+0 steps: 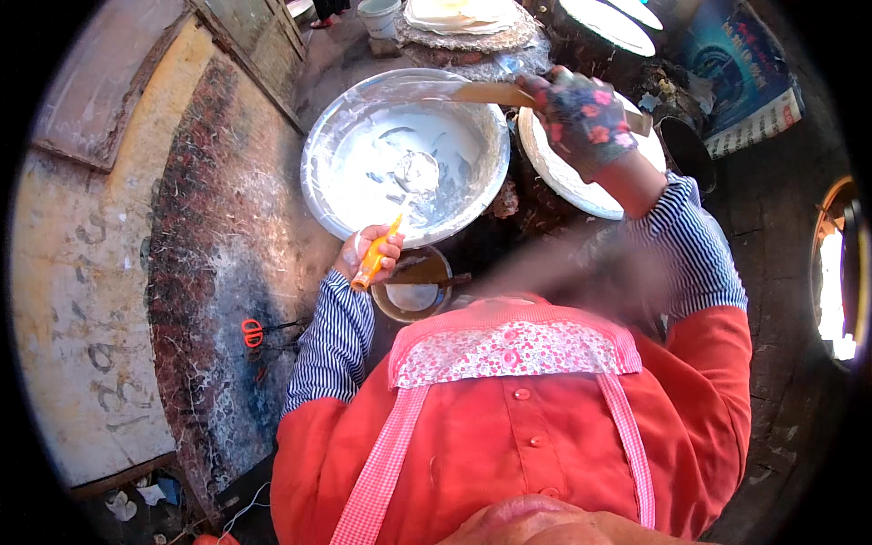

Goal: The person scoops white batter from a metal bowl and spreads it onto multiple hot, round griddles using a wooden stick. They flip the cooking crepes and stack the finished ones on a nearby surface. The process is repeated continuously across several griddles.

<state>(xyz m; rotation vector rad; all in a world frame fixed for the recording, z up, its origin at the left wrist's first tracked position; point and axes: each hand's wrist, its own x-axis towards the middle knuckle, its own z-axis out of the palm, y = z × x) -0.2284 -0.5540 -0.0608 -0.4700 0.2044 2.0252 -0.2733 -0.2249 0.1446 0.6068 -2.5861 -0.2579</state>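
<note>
Ladle [395, 227] looks light and stiff, best held by its orange handle [373, 262]; left hand [352, 253] clamps its fingers there, right hand [586, 123] on a wooden scraper [495, 94].

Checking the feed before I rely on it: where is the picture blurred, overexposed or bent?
Head view: brownish smear beside the right sleeve; head view: opening at far right burnt out white; head view: wall at left bowed.
</note>
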